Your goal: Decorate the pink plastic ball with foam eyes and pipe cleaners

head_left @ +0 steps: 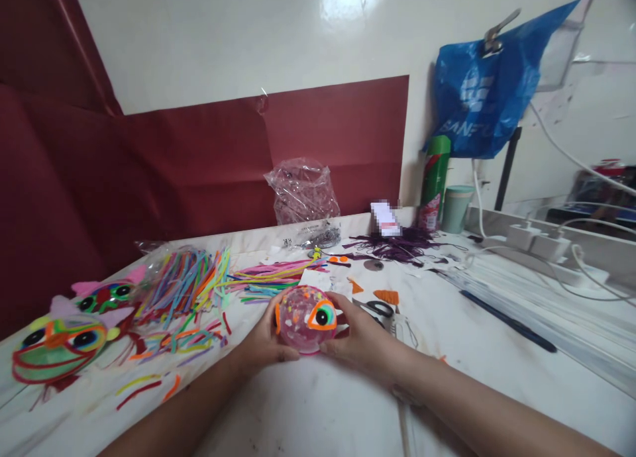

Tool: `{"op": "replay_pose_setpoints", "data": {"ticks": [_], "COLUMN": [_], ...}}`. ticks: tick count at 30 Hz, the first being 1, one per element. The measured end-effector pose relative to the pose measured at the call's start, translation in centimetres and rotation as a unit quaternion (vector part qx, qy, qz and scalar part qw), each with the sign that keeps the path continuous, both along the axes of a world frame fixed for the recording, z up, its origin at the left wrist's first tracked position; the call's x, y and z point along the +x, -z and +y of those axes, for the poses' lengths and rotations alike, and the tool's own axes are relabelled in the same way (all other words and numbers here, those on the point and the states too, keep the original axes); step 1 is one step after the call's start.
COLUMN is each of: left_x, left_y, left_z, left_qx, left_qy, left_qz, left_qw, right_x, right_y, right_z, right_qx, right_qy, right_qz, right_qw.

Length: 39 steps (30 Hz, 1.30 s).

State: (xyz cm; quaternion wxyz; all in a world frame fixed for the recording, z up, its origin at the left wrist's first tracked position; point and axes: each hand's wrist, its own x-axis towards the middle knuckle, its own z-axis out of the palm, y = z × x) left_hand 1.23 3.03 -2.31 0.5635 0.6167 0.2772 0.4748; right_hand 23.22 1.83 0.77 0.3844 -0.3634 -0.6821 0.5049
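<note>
Between my two hands, just above the white tabletop, is a pink see-through ball [298,338] speckled with small coloured bits. An eye [323,316] with an orange outline, a green ring and a black pupil sits on its right side, and an orange edge shows on its left. My left hand [265,334] grips the ball from the left, fingers curled round it. On the other side my right hand [350,334] holds it, thumb low at the front. Black-handled scissors [380,308] lie just beyond my right hand.
Pipe cleaners [181,285] in many colours lie left and behind. Two decorated animal faces [59,344] stand at far left. Purple strings [397,246], a phone [385,218], a green spray can [434,179] and a cup [456,208] are at the back. A power strip [551,258] with cables sits right.
</note>
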Motion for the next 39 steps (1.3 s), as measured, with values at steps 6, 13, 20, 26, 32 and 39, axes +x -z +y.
{"op": "replay_pose_setpoints", "data": {"ticks": [6,13,20,26,32,39], "left_x": [0.1,0.4,0.0,0.8,1.1,1.4], "left_y": [0.0,0.3,0.8,-0.1,0.7,0.1], "left_z": [-0.1,0.1,0.6,-0.1,0.3,-0.2], "left_qx": [-0.011,-0.007,0.028,-0.008,0.002,-0.002], "left_qy": [0.002,0.000,0.024,-0.007,-0.064,-0.069], "left_qz": [0.012,0.018,0.026,-0.042,-0.010,-0.008], "left_qw": [1.000,1.000,0.999,0.999,0.998,0.998], "right_x": [0.2,0.2,0.2,0.4,0.3,0.5], "right_y": [0.2,0.3,0.1,0.5,0.8,0.7], "right_z": [0.1,0.2,0.2,0.7,0.7,0.8], "right_qx": [-0.004,-0.006,0.009,0.024,0.032,0.045], "right_qy": [0.005,0.046,0.052,0.035,0.036,0.049], "right_qz": [-0.026,-0.060,-0.067,-0.074,-0.071,-0.086], "right_qw": [1.000,0.997,0.996,0.996,0.996,0.994]}}
